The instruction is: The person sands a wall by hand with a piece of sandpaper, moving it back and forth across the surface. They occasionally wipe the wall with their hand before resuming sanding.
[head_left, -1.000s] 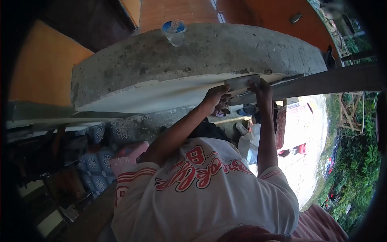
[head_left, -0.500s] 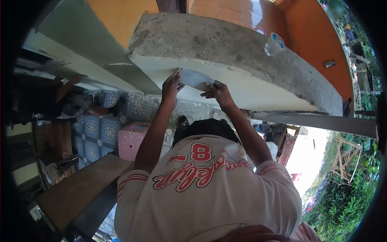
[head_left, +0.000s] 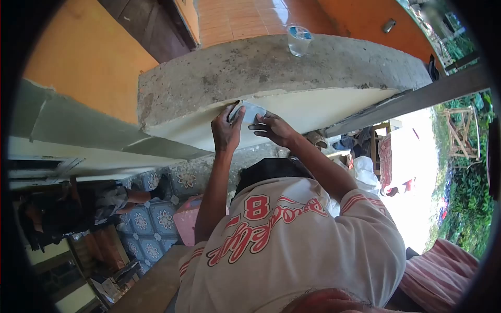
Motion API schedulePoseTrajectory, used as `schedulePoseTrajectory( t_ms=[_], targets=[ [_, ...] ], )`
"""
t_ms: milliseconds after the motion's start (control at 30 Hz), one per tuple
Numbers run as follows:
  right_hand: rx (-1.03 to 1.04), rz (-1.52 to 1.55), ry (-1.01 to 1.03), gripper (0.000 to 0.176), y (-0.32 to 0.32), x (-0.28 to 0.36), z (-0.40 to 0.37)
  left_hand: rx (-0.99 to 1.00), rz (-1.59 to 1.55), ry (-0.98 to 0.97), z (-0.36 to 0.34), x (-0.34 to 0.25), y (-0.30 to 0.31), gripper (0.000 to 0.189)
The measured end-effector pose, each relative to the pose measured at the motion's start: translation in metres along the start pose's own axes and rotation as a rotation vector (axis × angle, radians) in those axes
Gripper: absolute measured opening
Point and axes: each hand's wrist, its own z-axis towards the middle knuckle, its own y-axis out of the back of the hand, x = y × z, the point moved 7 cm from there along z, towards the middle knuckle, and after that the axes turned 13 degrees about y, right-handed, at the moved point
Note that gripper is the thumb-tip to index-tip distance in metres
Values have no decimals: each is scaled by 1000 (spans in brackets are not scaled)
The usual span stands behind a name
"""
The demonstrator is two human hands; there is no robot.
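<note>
A small grey sheet, probably sandpaper (head_left: 248, 111), is bent over on itself in front of the pale wall (head_left: 308, 112) below the concrete ledge. My left hand (head_left: 225, 131) pinches its left end, with the thumb across the near face. At the right end, my right hand (head_left: 276, 129) grips the edge between thumb and fingertips, its lower fingers held loosely apart. The sheet's far side is hidden.
A clear plastic cup (head_left: 299, 43) stands on the rough concrete ledge (head_left: 229, 75). A pink box-like object (head_left: 187, 221) is on the tiled floor. Another person (head_left: 68, 208) is at the left. A beam (head_left: 407, 99) runs along the right.
The sheet was held out flat and is now bent over, with my hands closer together. The view has turned, so the ledge and cup appear farther left.
</note>
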Motion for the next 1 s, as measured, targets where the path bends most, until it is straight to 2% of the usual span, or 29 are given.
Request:
schedulePoseTrajectory(
  t_ms=[100,167,200,367,433,467,533,567,633,700,767,833,900,967,1000],
  targets=[
    [-72,30,120,32,49,26,-19,71,163,-97,-1,-22,-51,36],
    [-124,46,199,31,82,49,-35,95,450,-187,-3,-37,-92,37],
    [-145,40,245,30,101,60,-43,64,443,-311,-8,-51,-113,38],
    [-299,60,428,27,219,111,-81,275,550,-365,-22,-86,-237,34],
    [-452,33,449,20,267,137,-109,410,333,-278,-27,-83,-293,35],
    [-469,62,451,20,293,141,-116,509,294,-118,-31,-74,-321,37],
    [-625,-113,540,28,349,160,-134,677,209,208,-45,-55,-375,43],
    [-629,-104,551,28,364,168,-141,759,51,416,-52,-27,-404,49],
    [-843,-280,517,33,392,191,-162,790,-48,551,-66,-17,-444,47],
    [-941,-228,581,32,391,217,-177,839,-31,455,-73,-42,-462,46],
    [-993,-222,776,32,382,252,-200,891,-10,382,-81,-78,-471,45],
    [-976,-255,812,29,384,265,-206,871,98,284,-74,-110,-469,45],
    [-983,-223,865,28,393,259,-198,889,79,316,-68,-99,-479,47],
    [-1014,-191,843,27,410,236,-185,894,3,556,-66,-62,-486,49],
    [-1006,-234,757,28,424,216,-176,895,-28,588,-66,-44,-488,50]
  ],
)
